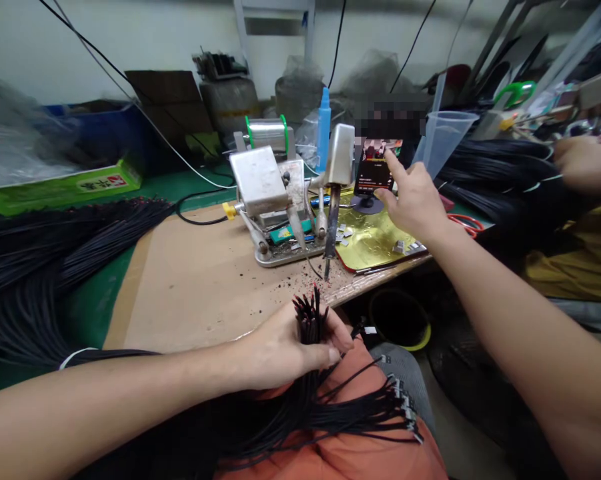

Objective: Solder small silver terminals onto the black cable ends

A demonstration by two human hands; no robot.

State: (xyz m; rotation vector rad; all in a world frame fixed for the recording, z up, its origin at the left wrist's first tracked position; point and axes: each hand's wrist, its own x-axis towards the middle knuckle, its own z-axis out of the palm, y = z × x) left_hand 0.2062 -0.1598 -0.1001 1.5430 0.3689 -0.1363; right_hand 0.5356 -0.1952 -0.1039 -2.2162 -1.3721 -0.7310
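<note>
My left hand (300,347) is wrapped round a thick bundle of black cables (311,325), whose tips show red wire ends. The cables run down over my lap, and several end in small metal connectors (405,407). My right hand (413,197) is raised at a phone (377,167) on a round stand, its index finger extended to the lit screen and the thumb near the lower edge. Nothing is held in that hand. Left of the phone stands a soldering device (263,183) with a downward-pointing iron (331,227).
A gold tray (375,240) with small metal pieces lies beneath the phone. Behind are a solder spool (269,135), a blue bottle (323,130) and a clear funnel-like container (443,143). Black cable bundles (45,267) cover the left side. Another person's arm (587,163) shows at right.
</note>
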